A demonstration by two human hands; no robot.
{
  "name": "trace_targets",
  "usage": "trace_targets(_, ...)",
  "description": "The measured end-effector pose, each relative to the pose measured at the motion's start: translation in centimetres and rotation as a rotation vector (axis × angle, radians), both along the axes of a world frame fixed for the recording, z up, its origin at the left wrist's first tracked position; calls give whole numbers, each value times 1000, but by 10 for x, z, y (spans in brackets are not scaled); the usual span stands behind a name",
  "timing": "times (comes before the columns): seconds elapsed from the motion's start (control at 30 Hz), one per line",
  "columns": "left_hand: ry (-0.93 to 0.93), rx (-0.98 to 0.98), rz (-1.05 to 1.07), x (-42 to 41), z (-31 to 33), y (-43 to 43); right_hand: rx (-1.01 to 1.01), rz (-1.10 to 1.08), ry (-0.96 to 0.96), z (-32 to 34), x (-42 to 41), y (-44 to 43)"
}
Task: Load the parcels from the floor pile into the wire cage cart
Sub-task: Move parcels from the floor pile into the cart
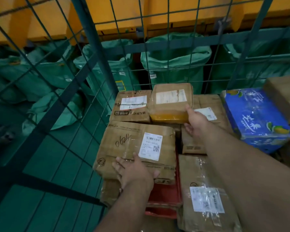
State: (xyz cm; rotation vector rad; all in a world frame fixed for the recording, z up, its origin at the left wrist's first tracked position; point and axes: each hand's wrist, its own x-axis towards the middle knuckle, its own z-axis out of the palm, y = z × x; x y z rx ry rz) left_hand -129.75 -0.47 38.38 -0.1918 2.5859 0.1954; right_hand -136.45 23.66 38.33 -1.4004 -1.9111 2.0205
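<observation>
Inside wire cart (94,47) | right hand (195,122) grips squat taped carton (170,101)

Brown taped carton (137,148), white label up, lies flat under the left hand (134,173). Smaller taped parcel (170,102), yellow front face, rests on other cartons, its corner in the right hand (196,121). Green wire cage cart (94,47) mesh stands beyond both.
</observation>
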Motion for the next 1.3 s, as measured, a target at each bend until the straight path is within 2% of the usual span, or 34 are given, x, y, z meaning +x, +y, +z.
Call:
trace_targets(0.1,11,23,6,2,1,0,69,66,-125,-5,-6,17)
trace_targets(0.23,22,-6,6,-1,-2,0,-25,113,-14,-28,-10,22)
trace_targets(0.3,40,-5,15,-1,-6,1,12,4,12,-54,0,25)
trace_targets(0.37,52,-22,2,0,-7,4,73,-10,71,-33,50,-7)
trace_targets(0.43,37,-58,-12,3,-7,3,116,-12,35,-12,108,-45)
trace_targets(0.53,23,-101,-43,15,-6,-7,147,-66,-16,-26,194,-89)
trace_targets(0.6,164,-81,-102,33,-2,-10,79,-108,-65,-41,252,-116)
trace_targets(0.67,365,46,-271,68,0,-8,-28,-240,-50,-53,315,-135)
trace_targets(0.73,476,298,-448,117,-11,5,-107,-348,-51,-59,378,-149)
trace_targets(0.77,447,450,-481,149,-18,16,-174,-408,-66,-55,411,-154)
trace_targets(0.83,103,749,-431,218,-19,41,-257,-564,-95,-52,468,-156)
trace_targets(0.87,-85,794,-440,260,-19,53,-274,-669,-110,-47,501,-157)
trace_targets(0.97,-525,741,-648,382,-20,67,-303,-913,-110,-37,594,-168)
trace_targets(1.03,-708,686,-762,448,-22,58,-290,-1052,-105,-32,646,-186)
trace_targets(1.17,-834,597,-1006,554,-16,26,-267,-1370,-56,-12,752,-245)
trace_targets(1.3,-820,477,-1218,642,-9,5,-273,-1656,-21,-4,860,-312)
